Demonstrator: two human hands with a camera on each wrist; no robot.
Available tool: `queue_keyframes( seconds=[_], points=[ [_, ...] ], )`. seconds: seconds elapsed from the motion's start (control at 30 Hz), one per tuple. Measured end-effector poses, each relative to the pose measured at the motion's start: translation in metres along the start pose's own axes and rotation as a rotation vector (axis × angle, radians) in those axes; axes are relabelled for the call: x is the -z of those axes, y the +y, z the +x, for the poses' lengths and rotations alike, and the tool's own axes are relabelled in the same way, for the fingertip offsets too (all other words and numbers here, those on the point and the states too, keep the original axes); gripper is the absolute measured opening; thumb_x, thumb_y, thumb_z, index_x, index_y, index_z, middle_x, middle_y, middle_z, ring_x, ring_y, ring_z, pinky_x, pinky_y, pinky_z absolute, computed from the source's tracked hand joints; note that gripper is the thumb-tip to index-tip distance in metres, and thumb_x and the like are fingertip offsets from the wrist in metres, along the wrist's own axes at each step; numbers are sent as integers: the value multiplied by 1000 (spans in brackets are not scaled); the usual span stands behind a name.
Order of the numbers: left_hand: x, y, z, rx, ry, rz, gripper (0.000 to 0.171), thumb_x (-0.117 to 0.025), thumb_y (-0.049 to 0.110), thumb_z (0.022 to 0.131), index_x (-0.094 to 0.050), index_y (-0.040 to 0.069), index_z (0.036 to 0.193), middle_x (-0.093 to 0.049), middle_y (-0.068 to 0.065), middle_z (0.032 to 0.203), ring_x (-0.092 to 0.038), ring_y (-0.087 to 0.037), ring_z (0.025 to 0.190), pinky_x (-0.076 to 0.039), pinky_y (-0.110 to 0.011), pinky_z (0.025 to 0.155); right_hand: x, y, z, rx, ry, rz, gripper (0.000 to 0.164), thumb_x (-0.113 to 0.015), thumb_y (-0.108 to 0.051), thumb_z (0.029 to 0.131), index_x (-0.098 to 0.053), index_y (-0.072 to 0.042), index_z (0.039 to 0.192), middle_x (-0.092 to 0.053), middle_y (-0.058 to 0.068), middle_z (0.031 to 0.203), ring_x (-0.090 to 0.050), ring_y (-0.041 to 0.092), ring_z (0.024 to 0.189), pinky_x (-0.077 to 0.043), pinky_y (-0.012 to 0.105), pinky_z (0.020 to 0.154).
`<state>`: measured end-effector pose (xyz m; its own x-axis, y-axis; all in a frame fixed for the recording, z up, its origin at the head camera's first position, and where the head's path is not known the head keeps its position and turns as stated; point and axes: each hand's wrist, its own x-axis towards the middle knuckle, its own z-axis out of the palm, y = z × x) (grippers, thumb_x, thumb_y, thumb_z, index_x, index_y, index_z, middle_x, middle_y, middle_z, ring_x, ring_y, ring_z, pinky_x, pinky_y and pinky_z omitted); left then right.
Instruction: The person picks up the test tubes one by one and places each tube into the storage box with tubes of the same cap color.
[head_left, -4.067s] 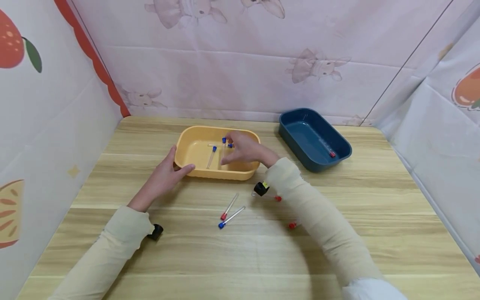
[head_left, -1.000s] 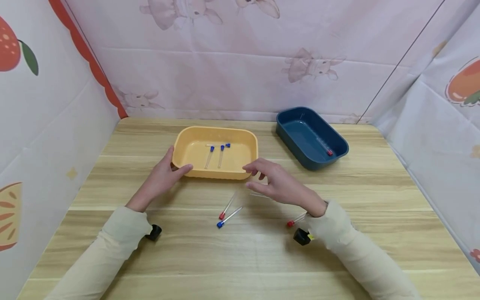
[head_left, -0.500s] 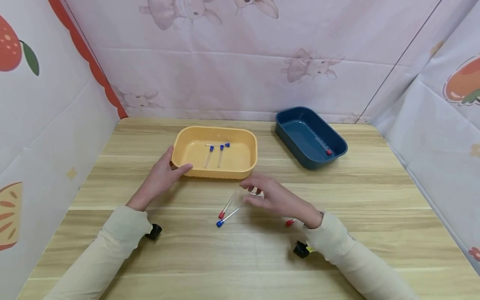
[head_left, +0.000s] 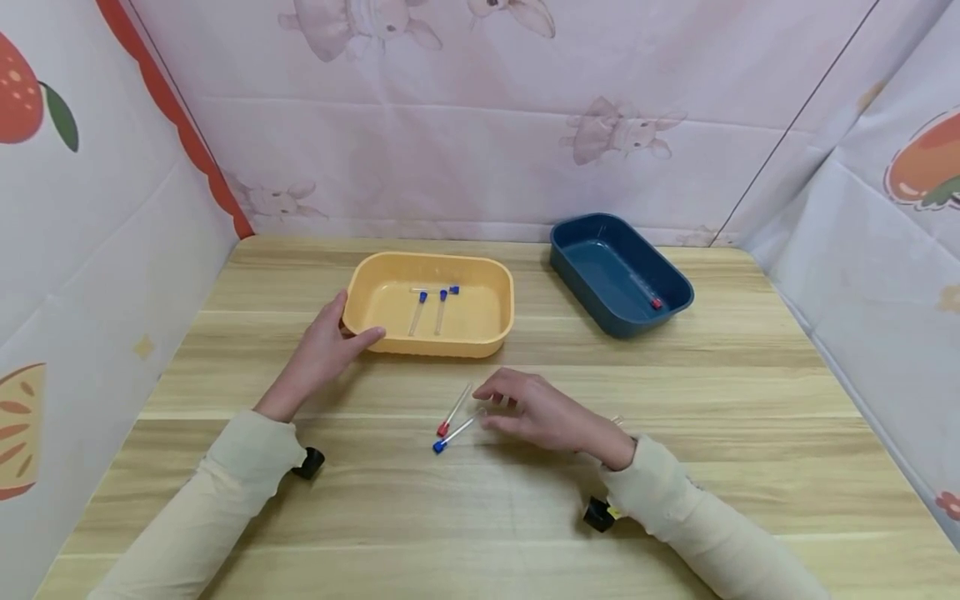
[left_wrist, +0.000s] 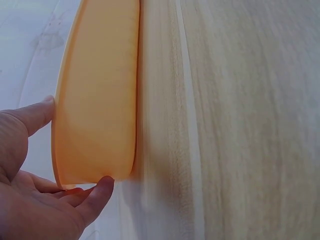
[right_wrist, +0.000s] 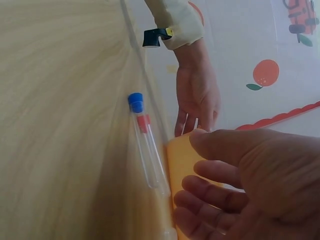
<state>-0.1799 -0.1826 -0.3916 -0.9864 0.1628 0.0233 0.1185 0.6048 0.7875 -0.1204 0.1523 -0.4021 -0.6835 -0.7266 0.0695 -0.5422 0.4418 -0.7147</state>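
Observation:
My left hand [head_left: 322,350] grips the left end of a yellow plastic tray [head_left: 442,346], thumb at the rim and fingers around the outer corner. Three blue-capped test tubes, one of them here [head_left: 417,313], lie on its floor. My right hand [head_left: 543,414] hovers over the table in front of the tray, fingers loosely bent, nothing between thumb and fingertips. Just left of its fingertips lie a blue-capped test tube [head_left: 454,435] and a red-capped test tube [head_left: 454,411], close together. The right wrist view shows the blue cap [right_wrist: 135,102] nearer than the red one.
At the back right stands a dark blue tray [head_left: 611,321] with a red-capped tube [head_left: 656,303] inside. A clear tube end [head_left: 617,421] shows beside the right wrist; other tubes there are hidden by the hand. Printed cloth [head_left: 480,167] walls the table's back and sides.
My right hand has left the yellow tray, where a blue-capped tube now lies, and moved toward the front to the loose tubes. The left hand keeps its place.

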Motion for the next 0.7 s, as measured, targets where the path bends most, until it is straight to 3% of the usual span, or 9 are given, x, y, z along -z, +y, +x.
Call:
queue_keyframes(
  seconds=[0.27,0.5,0.7],
  points=[
    [0,-3,1,-8,6,-1,74,-70,22,101,-29,-5,157,-49,-29,138,-59,-37,117,-54,-50,96,-5,0,0,4,1,-39,32,-75,-14,96,-70,-1,125,-69,8,117,-63,23,103,-55,39,91],
    [0,-2,0,19,-1,2,81,-69,24,102,-21,-5,161,-44,-30,144,-56,-39,123,-51,-51,101,-8,1,2,-39,-25,-38,32,-75,-13,96,-70,-3,126,-68,6,117,-62,20,100,-55,35,90],
    [0,-3,1,-6,2,2,78,-70,25,101,-26,-5,158,-48,-29,138,-59,-37,116,-54,-46,94,-11,1,5,-61,-42,-43,31,-75,-12,96,-71,-4,126,-68,4,115,-61,18,100,-55,32,90]
  ],
)
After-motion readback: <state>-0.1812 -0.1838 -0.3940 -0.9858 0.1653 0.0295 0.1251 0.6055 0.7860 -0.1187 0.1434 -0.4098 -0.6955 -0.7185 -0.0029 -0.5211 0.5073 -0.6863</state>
